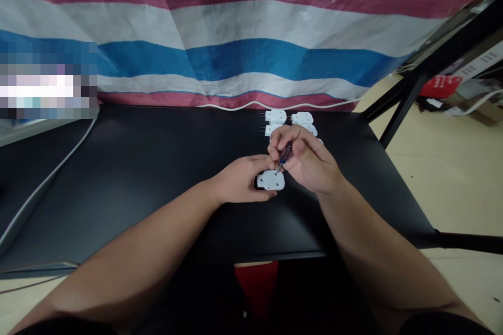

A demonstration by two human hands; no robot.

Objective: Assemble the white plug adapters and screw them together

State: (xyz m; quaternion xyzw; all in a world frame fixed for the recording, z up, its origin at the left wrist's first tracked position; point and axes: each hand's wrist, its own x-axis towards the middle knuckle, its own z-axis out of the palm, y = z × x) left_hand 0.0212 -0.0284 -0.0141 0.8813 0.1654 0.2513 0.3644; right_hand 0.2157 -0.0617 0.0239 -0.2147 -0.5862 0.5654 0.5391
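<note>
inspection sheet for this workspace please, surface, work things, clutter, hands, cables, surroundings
Surface: black table, smooth-looking.
Work things: white casing with dark holes; screwdriver, tip at the casing's face; more white casings behind, some with thin prongs, partly hidden.
Clutter: on the table, nothing seen; red item among others off to the right.
Left hand: grips the casing.
Right hand: holds the screwdriver.
Cables: white cable along the back edge; grey cable at left.
Surroundings: striped sheet behind; far left pixelated.
</note>
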